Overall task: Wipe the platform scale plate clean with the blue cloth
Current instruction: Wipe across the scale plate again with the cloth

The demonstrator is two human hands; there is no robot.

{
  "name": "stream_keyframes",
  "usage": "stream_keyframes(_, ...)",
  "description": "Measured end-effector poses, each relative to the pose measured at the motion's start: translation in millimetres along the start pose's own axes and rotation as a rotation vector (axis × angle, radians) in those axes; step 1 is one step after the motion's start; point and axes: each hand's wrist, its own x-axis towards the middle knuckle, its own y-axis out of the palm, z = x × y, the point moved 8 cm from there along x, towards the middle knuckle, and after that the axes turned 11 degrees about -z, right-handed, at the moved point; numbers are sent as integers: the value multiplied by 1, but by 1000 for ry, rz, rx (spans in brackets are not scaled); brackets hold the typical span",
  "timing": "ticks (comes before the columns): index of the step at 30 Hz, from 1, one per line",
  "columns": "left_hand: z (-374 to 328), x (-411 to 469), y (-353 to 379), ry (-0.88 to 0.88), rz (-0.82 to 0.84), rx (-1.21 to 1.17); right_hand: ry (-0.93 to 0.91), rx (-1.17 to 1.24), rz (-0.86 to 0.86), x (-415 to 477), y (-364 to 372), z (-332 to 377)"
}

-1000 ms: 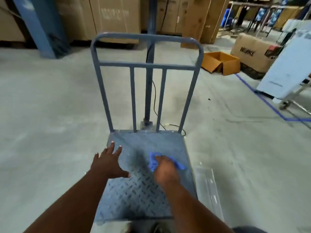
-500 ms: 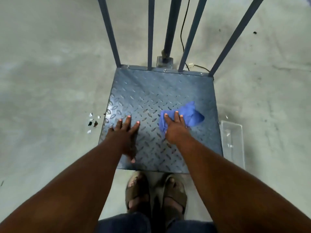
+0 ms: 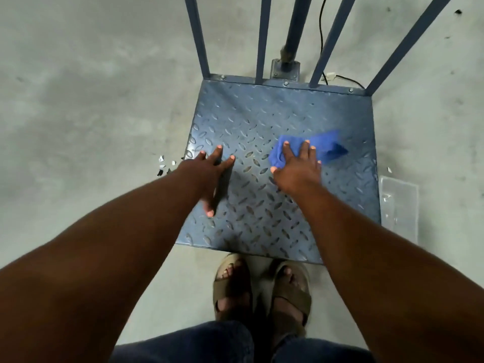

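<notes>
The platform scale plate [image 3: 264, 113] is a blue-grey metal square with a raised diamond tread, lying on the concrete floor below me. My right hand [image 3: 297, 167] presses flat on the blue cloth [image 3: 326, 144], which is crumpled on the right half of the plate and sticks out past my fingers to the right. My left hand [image 3: 209, 171] rests flat on the plate's left side with fingers spread and holds nothing.
The blue railing bars [image 3: 200, 35] and centre post [image 3: 294, 30] rise from the plate's far edge, with a black cable [image 3: 320, 27] behind. A clear plastic tray [image 3: 399, 208] lies right of the plate. Small debris [image 3: 163, 165] lies left. My sandalled feet [image 3: 262, 289] stand at the near edge.
The view has tilted down from the room to the plate. My right hand has slid the cloth a little to the right. My left hand stays flat on the plate's left side.
</notes>
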Motion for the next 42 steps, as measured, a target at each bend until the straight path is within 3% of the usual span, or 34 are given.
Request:
stream_keyframes(3,11,-9,3,106,1,175,-406,114,-9,-63,23,82)
stream_keyframes(6,25,-28,24,149,-52,228,-630,165,30,-100,42,103)
stream_keyframes(8,39,-35,29,84,-112,181,-578,85,-16,-84,36,84)
stream_keyframes(11,54,-37,25,32,-135,99,-280,22,-79,-42,18,50)
stream_keyframes(13,59,-34,27,37,-145,57,-206,23,-72,-43,18,57)
stream_keyframes(18,67,-29,36,44,-196,39,-724,112,-40,-152,64,160)
stream_keyframes(21,65,-31,39,32,-210,34,-789,152,-52,-161,66,166)
stream_keyframes(23,66,-35,41,-15,-198,-28,-668,54,-63,-135,49,136)
stream_keyframes(27,79,-53,57,-47,-231,-132,-215,-38,7,-72,29,33)
stream_keyframes(31,74,-60,71,14,-144,-194,-158,-172,132,-57,39,24)
stream_keyframes(36,64,-67,64,-21,-85,-163,-113,-191,84,-65,37,40)
stream_keyframes(39,55,-70,57,-57,-116,-100,-202,-199,-19,-91,39,65)
stream_keyframes(42,51,-70,55,-103,-150,-66,-543,-17,-63,-158,55,133)
